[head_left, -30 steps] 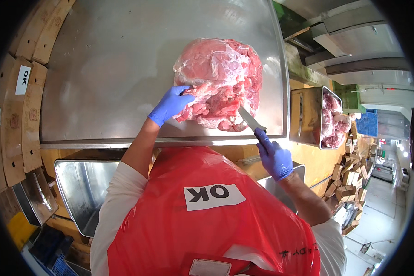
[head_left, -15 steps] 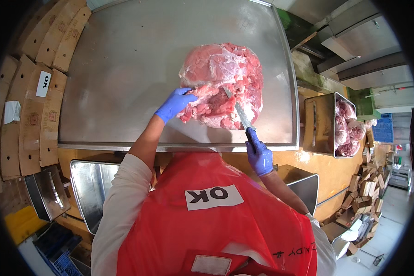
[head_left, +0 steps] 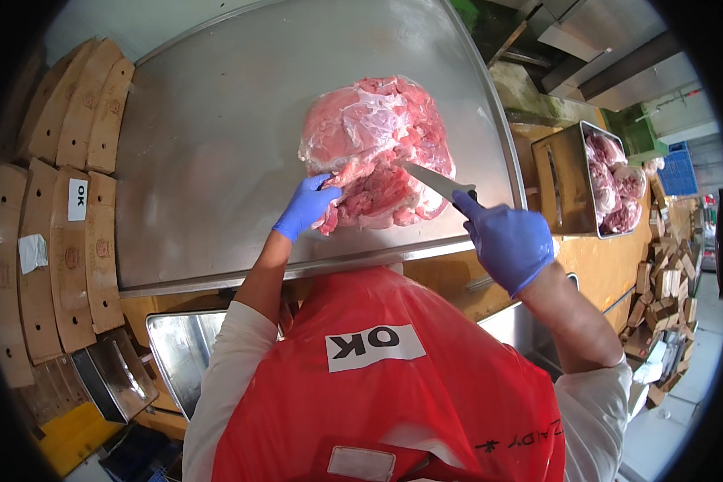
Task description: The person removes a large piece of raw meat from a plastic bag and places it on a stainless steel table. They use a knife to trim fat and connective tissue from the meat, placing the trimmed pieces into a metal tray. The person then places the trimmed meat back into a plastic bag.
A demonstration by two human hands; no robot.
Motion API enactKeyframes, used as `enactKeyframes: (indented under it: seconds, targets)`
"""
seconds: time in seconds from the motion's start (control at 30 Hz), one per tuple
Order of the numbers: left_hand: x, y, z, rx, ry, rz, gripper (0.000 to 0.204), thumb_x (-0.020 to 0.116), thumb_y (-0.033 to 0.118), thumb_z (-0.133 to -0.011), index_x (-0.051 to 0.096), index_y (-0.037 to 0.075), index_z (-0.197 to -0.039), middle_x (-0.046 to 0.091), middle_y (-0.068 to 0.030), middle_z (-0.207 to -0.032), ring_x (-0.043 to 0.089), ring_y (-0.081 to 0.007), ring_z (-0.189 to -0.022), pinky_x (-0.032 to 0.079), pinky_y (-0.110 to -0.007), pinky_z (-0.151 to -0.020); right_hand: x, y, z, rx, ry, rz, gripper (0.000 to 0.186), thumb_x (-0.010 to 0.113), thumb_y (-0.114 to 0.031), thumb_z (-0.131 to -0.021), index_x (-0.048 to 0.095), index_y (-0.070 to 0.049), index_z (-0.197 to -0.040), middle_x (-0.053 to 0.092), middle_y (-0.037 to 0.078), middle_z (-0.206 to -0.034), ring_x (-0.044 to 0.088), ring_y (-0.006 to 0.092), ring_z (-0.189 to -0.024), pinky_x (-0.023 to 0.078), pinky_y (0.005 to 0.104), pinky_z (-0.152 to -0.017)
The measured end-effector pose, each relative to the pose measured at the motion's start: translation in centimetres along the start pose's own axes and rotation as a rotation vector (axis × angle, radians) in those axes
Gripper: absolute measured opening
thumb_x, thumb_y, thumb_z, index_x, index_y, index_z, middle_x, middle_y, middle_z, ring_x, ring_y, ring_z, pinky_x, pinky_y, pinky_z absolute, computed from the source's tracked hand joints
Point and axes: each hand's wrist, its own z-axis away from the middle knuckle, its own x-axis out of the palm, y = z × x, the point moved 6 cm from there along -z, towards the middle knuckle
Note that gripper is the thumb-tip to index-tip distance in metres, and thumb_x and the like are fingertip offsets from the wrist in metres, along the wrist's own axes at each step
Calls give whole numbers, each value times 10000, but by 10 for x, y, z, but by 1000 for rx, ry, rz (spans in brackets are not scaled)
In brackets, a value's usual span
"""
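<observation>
A large slab of raw meat [head_left: 361, 120], pink with white fat and membrane, lies on the metal table [head_left: 209, 177]. At its near left edge, my left hand [head_left: 305, 206], in a blue glove, has its fingers closed on a loose flap of the meat. My right hand [head_left: 508, 245], gloved the same, grips the dark handle of a knife [head_left: 432, 178]. The blade points left, its tip against the cut, ragged part of the meat. Part of the handle is hidden by my fingers.
Cardboard boxes [head_left: 68, 257] are stacked along the left. To the right of the table stands a metal bin [head_left: 560, 185] with several chunks of meat [head_left: 616, 189]. Another metal tub [head_left: 186, 341] sits below the table's near edge. Broken cardboard [head_left: 663, 281] is piled at the far right.
My right hand has swung outward and up to the right, turning the knife flatter across the meat. My left hand keeps its hold on the flap. The view has tilted slightly.
</observation>
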Motion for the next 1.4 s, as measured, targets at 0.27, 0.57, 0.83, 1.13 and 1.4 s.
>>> enactKeyframes:
  seconds: [0.27, 0.57, 0.83, 1.13, 1.4]
  targets:
    - [9, -7, -4, 17, 54, 106, 217, 558, 89, -944, 618, -22, -1121, 555, -98, -595, 574, -224, -409, 417, -384, -344, -22, 23, -12, -46, -184, 32, 423, 612, -256, -962, 608, -243, -1385, 689, 95, -742, 682, 335, -684, 522, 488, -622]
    - [9, 1, -1, 47, 31, 25, 274, 627, 115, -948, 641, -28, -1181, 609, -67, -683, 590, -167, -431, 474, -335, -403, -6, 35, -40, -67, -212, -13, 356, 579, -276, -1002, 647, -289, -1351, 704, 97, -754, 698, 326, -713, 543, 473, -647]
    - [-6, -15, -12, 149, 113, -102, 313, 664, 126, -946, 675, -28, -1218, 691, -39, -924, 649, -118, -712, 534, -284, -634, 91, 42, -10, 14, -28, -315, 441, 621, -298, -987, 581, -333, -1424, 701, 164, -779, 688, 385, -662, 563, 509, -634]
    - [-12, -21, -9, 182, 191, -127, 357, 668, 151, -945, 683, -41, -1245, 700, -14, -962, 624, -87, -831, 517, -259, -724, 187, 26, 19, 140, 310, -583, 505, 670, -310, -977, 549, -373, -1463, 630, 143, -686, 662, 348, -577, 540, 483, -536]
    - [7, -4, 12, 21, 205, -320, 385, 711, 213, -939, 640, -22, -1235, 709, -85, -951, 669, -164, -822, 545, -330, -703, 209, 26, 18, 131, 402, -687, 541, 673, -323, -970, 519, -393, -1484, 647, 134, -715, 665, 347, -588, 544, 477, -544]
